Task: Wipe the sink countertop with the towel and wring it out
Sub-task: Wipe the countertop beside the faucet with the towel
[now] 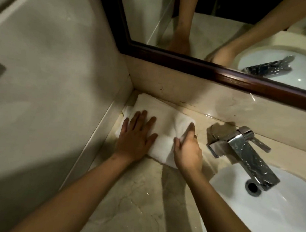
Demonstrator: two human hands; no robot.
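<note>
The towel [162, 143] looks soft and limp, probably light unless it is soaked — it should bunch easily, so a folded edge is the best place to take hold. It is white, folded into a thick pad, lying on the beige marble surface [139, 196] in the corner by the wall, left of the faucet [244, 151] and sink [277, 215]. The left hand [135, 136] presses flat, fingers spread; the right hand [187, 149] has its grip closed on the towel's right edge.
</note>
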